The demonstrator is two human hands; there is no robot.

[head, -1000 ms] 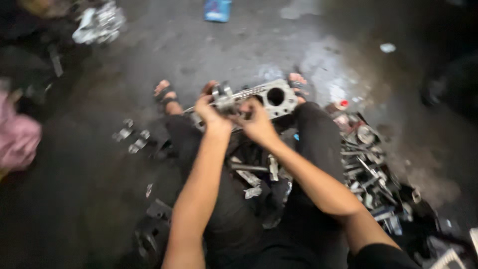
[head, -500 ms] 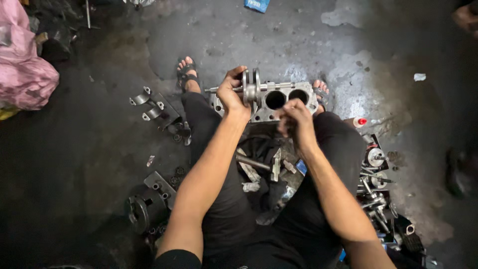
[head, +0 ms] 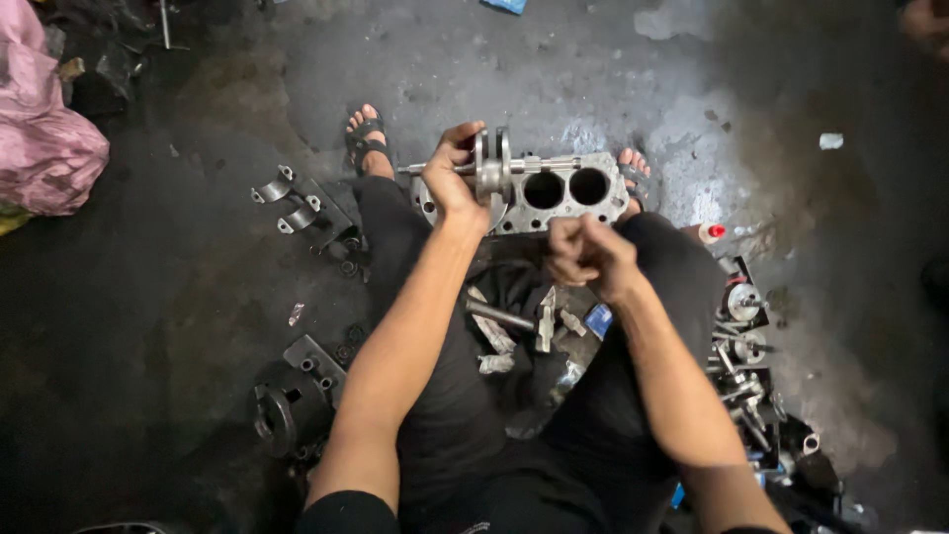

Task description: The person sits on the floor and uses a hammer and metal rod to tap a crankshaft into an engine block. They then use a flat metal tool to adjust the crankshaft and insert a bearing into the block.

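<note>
Crankshaft (head: 494, 170) sat gripped in our left hand (head: 453, 178) over the two-bore engine block (head: 568, 193); our right hand (head: 591, 255), fisted, seemingly empty, should have steadied the block.

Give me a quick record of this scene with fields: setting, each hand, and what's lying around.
Setting: person seated on dark stained floor
Left hand: grips crankshaft above the casing
Right hand: closed in a fist, near engine casing with two round bores
Between the legs: loose metal parts
Left side: metal brackets, pink bag
Right side: tool pile
</note>
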